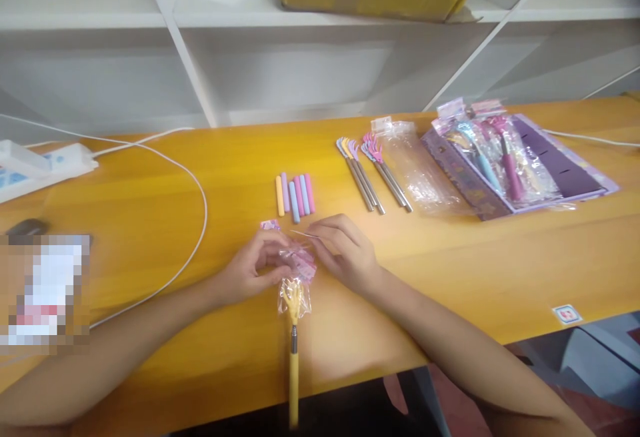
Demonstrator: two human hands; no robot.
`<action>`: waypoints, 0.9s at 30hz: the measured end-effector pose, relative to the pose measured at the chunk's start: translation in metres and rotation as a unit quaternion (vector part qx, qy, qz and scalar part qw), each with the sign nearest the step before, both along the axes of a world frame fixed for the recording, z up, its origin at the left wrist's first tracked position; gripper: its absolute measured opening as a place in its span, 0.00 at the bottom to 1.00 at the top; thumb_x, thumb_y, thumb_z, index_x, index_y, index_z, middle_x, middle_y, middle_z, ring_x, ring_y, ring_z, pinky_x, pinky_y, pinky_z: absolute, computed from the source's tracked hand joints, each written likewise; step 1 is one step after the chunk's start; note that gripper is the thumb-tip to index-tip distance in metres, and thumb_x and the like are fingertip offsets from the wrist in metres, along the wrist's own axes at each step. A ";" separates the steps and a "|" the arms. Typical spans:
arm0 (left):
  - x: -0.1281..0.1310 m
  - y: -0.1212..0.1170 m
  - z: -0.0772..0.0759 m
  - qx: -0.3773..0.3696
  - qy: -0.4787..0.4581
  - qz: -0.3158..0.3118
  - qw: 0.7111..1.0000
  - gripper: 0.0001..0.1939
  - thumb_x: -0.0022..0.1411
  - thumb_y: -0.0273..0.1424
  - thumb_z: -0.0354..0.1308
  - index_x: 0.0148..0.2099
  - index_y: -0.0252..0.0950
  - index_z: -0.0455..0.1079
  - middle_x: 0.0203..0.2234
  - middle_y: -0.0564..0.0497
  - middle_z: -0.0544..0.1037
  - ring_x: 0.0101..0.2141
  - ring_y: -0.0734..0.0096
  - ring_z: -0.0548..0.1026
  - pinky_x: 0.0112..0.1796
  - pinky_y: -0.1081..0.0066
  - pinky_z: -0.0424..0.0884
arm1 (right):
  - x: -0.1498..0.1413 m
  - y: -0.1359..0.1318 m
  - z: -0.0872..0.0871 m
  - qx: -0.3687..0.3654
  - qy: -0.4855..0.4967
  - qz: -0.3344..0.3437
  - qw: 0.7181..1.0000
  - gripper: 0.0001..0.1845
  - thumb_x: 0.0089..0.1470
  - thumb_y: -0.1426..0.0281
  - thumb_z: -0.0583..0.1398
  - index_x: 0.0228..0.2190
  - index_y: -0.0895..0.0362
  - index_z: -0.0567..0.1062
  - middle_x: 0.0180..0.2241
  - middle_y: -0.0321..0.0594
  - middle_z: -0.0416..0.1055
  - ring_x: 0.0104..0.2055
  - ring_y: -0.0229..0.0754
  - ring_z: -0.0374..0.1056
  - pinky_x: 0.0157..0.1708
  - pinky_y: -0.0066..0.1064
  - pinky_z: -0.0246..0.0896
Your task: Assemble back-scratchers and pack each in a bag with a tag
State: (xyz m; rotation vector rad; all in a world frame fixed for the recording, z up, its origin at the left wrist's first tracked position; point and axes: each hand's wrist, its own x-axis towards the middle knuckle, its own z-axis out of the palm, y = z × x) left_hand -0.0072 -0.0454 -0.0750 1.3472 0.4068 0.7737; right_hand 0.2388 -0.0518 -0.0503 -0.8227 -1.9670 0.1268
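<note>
A yellow back scratcher [294,364] with a hand-shaped head lies in a clear plastic bag [306,304], its handle pointing toward me and past the table's front edge. Fingers of my left hand [257,267] close on the bag's top, beside a pink printed card [301,264]. Across from it, my right hand [347,254] pinches a thin whitish strip [303,234] just above the bag. Behind my hands lie several pastel handle grips [303,195] in yellow, purple, blue and pink. A small printed piece [270,224] shows behind my left fingers.
Several metal back scratcher rods [367,184] with coloured heads lie back right, by clear empty bags [425,170]. A purple box [565,157] holds bagged back scratchers [510,164]. At left are a power strip [50,167], white cable [205,204] and blurred-out phone-like object [50,284].
</note>
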 end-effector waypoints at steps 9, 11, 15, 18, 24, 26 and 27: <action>-0.007 0.001 0.005 -0.049 0.077 -0.002 0.996 0.23 0.72 0.31 0.64 0.66 0.40 0.69 0.63 0.37 0.74 0.60 0.53 0.77 0.61 0.54 0.75 | -0.001 -0.001 -0.003 -0.044 0.193 -0.069 0.978 0.19 0.65 0.77 0.63 0.52 0.49 0.66 0.41 0.40 0.71 0.39 0.41 0.73 0.36 0.34 0.75; -0.006 0.002 0.001 -0.059 0.064 0.001 0.996 0.21 0.73 0.30 0.63 0.66 0.42 0.68 0.61 0.38 0.74 0.60 0.55 0.78 0.60 0.55 0.76 | 0.002 -0.001 -0.002 -0.028 0.202 -0.061 0.977 0.20 0.64 0.78 0.63 0.52 0.49 0.66 0.41 0.40 0.70 0.40 0.42 0.72 0.35 0.35 0.75; -0.006 0.003 -0.001 -0.021 0.038 -0.011 0.999 0.27 0.71 0.25 0.64 0.68 0.45 0.63 0.62 0.39 0.73 0.60 0.57 0.77 0.60 0.57 0.75 | 0.013 -0.005 0.005 0.002 0.141 0.026 0.990 0.16 0.62 0.78 0.62 0.47 0.50 0.70 0.36 0.38 0.71 0.35 0.41 0.71 0.31 0.33 0.72; -0.005 0.004 0.004 -0.012 0.040 -0.025 0.999 0.29 0.71 0.24 0.63 0.69 0.44 0.61 0.62 0.37 0.72 0.60 0.56 0.76 0.59 0.57 0.76 | 0.017 -0.011 0.014 0.059 -0.020 0.176 0.982 0.10 0.61 0.75 0.64 0.42 0.49 0.74 0.35 0.37 0.76 0.32 0.38 0.72 0.28 0.31 0.69; -0.004 0.005 0.004 -0.028 0.041 -0.026 0.998 0.27 0.72 0.27 0.62 0.68 0.42 0.60 0.62 0.36 0.72 0.60 0.54 0.76 0.58 0.57 0.74 | 0.002 -0.019 0.027 0.212 -0.201 0.235 0.927 0.07 0.61 0.73 0.67 0.32 0.50 0.79 0.37 0.33 0.78 0.30 0.35 0.68 0.24 0.29 0.67; -0.005 0.006 0.001 -0.022 0.028 -0.029 0.999 0.27 0.71 0.27 0.62 0.68 0.42 0.61 0.61 0.36 0.72 0.60 0.55 0.76 0.58 0.57 0.74 | 0.000 -0.017 0.028 0.224 -0.238 0.208 0.922 0.08 0.63 0.73 0.66 0.30 0.51 0.79 0.38 0.34 0.78 0.31 0.35 0.68 0.25 0.29 0.66; -0.005 0.006 0.000 -0.019 0.025 -0.029 0.999 0.28 0.71 0.27 0.62 0.68 0.42 0.61 0.61 0.36 0.72 0.60 0.55 0.76 0.58 0.58 0.74 | 0.000 -0.015 0.028 0.225 -0.245 0.199 0.922 0.08 0.63 0.73 0.65 0.30 0.52 0.78 0.38 0.35 0.78 0.31 0.35 0.68 0.25 0.30 0.65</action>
